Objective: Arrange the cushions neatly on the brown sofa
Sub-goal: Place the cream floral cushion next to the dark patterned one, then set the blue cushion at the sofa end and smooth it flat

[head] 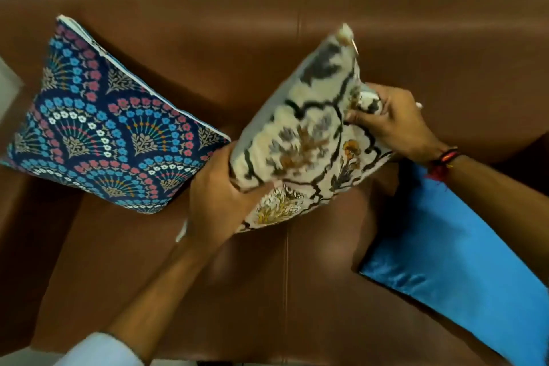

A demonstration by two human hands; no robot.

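Your left hand [217,196] clamps the lower-left corner of the cream floral cushion [300,140], thumb on its printed face and fingers wrapped behind; your right hand [392,122] pinches a fold of its right edge — fingers closed on the fabric. You hold it tilted, over the middle seam of the brown sofa [267,276]. Leaning at the sofa's left end is the navy patterned cushion [110,128]; the blue cushion [451,261] lies on the seat's right side.

Brown sofa [267,47]; navy floral cushion [107,134] — cream one [303,140]
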